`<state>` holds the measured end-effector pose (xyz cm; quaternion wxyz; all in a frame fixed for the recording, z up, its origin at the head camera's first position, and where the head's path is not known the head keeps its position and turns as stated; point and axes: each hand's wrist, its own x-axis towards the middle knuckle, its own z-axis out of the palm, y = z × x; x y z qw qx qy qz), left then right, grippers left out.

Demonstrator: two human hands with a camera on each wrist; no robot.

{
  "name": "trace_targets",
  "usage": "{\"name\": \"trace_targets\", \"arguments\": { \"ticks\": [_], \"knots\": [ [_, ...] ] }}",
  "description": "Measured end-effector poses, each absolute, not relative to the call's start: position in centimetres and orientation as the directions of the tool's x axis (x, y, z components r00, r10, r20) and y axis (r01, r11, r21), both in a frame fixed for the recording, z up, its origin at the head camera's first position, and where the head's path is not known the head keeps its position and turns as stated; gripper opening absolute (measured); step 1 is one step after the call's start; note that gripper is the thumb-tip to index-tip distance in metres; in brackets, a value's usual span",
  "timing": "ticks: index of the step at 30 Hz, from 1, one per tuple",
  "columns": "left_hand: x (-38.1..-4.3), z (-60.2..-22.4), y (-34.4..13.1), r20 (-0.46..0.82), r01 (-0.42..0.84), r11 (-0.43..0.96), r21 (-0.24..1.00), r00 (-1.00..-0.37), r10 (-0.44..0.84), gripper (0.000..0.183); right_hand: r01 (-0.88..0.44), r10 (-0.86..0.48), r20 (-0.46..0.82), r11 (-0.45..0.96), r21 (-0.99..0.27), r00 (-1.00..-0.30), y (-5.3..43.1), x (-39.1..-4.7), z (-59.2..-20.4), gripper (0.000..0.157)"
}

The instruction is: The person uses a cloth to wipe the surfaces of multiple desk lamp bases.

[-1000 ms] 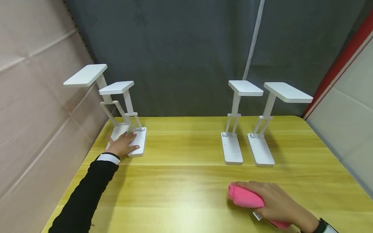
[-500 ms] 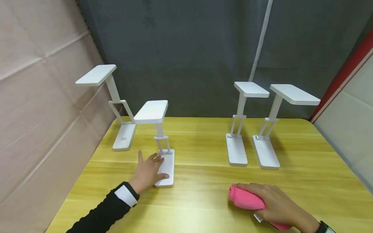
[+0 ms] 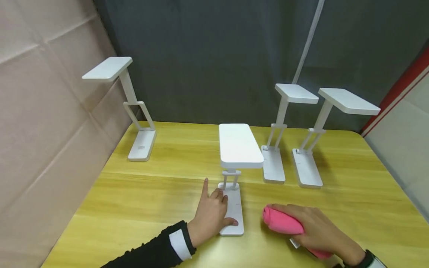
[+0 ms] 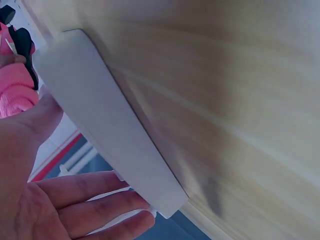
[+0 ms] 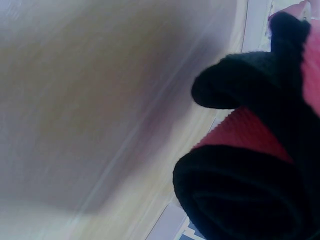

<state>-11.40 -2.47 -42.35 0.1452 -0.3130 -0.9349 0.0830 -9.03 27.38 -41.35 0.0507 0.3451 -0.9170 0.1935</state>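
My left hand (image 3: 209, 219) grips the base of a white folding desk lamp (image 3: 238, 147) near the middle of the table. Its thumb and several fingers lie on the base, while the index finger points away. From the left wrist view, the lamp base (image 4: 107, 120) stands edge-on beside the fingers. A rolled pink cloth (image 3: 284, 223) is in my right hand (image 3: 311, 229), at the front right just over the table. The right wrist view shows the cloth's black inner side (image 5: 240, 195); the right fingers are hidden there.
One more white lamp (image 3: 142, 145) stands at the back left by the pale side wall (image 3: 57, 123). Two others, a nearer lamp (image 3: 273, 163) and an outer lamp (image 3: 307, 167), stand side by side at the back right. Behind the wooden table (image 3: 134, 201) hangs a dark curtain (image 3: 207, 63).
My left hand has brought the lamp from beside the back-left lamp rightward and nearer, and its head has swung round. The right hand stays put with the cloth.
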Motion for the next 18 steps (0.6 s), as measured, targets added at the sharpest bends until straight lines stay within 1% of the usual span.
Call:
{"name": "trace_targets", "arguments": {
  "ticks": [3, 6, 8, 10, 11, 13, 15, 16, 18],
  "knots": [
    [-11.3, -42.5, -1.8, 0.229, 0.566, 0.774, -0.285, -0.744, 0.628, 0.08, -0.656, -0.627, 0.202, 0.681, -0.326, -0.752, 27.0, -9.5, -41.2, 0.086],
    [-11.6, -42.3, -2.3, 0.243, 0.594, 0.761, -0.261, -0.722, 0.648, 0.08, -0.655, -0.648, 0.152, 0.674, -0.342, -0.746, 25.8, -10.3, -40.8, 0.084],
    [-11.9, -42.0, -3.1, 0.257, 0.621, 0.768, -0.159, -0.725, 0.639, 0.078, -0.669, -0.67, 0.134, 0.662, -0.339, -0.73, 24.8, -11.1, -40.5, 0.083],
    [-12.3, -41.9, -4.1, 0.264, 0.638, 0.77, -0.009, -0.741, 0.618, 0.083, -0.686, -0.688, 0.131, 0.649, -0.329, -0.713, 23.7, -12.0, -40.3, 0.083],
    [-12.5, -41.8, -4.6, 0.252, 0.644, 0.762, 0.064, -0.75, 0.612, 0.091, -0.697, -0.696, 0.139, 0.643, -0.317, -0.705, 23.2, -12.5, -40.2, 0.082],
    [-13.0, -41.8, -5.4, 0.203, 0.641, 0.742, 0.195, -0.767, 0.609, 0.113, -0.718, -0.711, 0.15, 0.634, -0.288, -0.687, 22.1, -13.3, -40.1, 0.08],
    [-13.4, -42.1, -5.8, 0.135, 0.649, 0.717, 0.255, -0.758, 0.639, 0.131, -0.733, -0.721, 0.154, 0.633, -0.251, -0.675, 21.2, -13.9, -40.0, 0.077],
    [-13.5, -42.3, -5.8, 0.097, 0.657, 0.702, 0.273, -0.745, 0.66, 0.136, -0.74, -0.727, 0.155, 0.632, -0.23, -0.669, 20.7, -14.2, -40.0, 0.075],
    [-13.6, -42.8, -5.8, 0.036, 0.674, 0.683, 0.28, -0.719, 0.694, 0.138, -0.754, -0.738, 0.158, 0.629, -0.19, -0.656, 19.8, -14.5, -40.1, 0.07]
  ]
}}
